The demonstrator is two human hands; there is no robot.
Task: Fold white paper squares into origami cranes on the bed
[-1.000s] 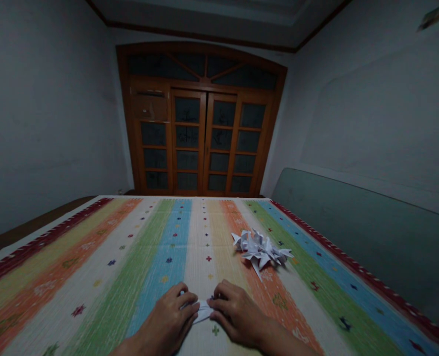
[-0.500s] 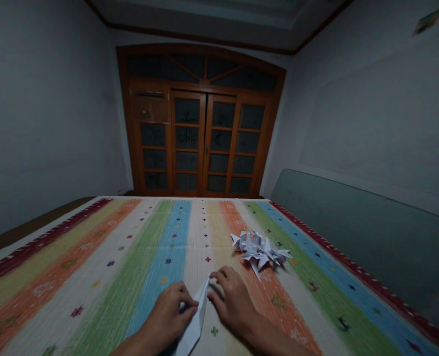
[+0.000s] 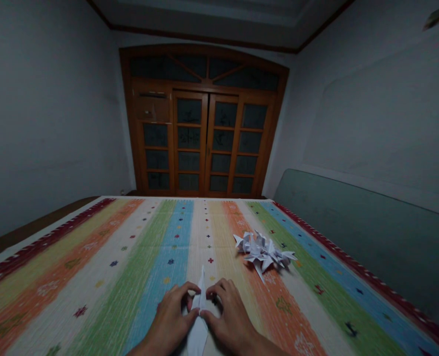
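Observation:
A folded piece of white paper lies lengthwise near the table's front edge, its narrow tip pointing away from me. My left hand pinches its left side between thumb and fingers. From the right, my right hand grips the same paper, thumb close to the other thumb at the middle. The fingers hide part of the folds. Beyond my right hand sits a pile of folded white paper figures with pointed ends, like origami cranes.
A striped, multicoloured cloth covers the table. Along the right side stands a grey-green panel against the wall. Wooden doors with glass panes are at the far end.
The paper has turned to point straight away from me. My right hand has drawn back from the tip to the middle, and my left hand has shifted slightly right.

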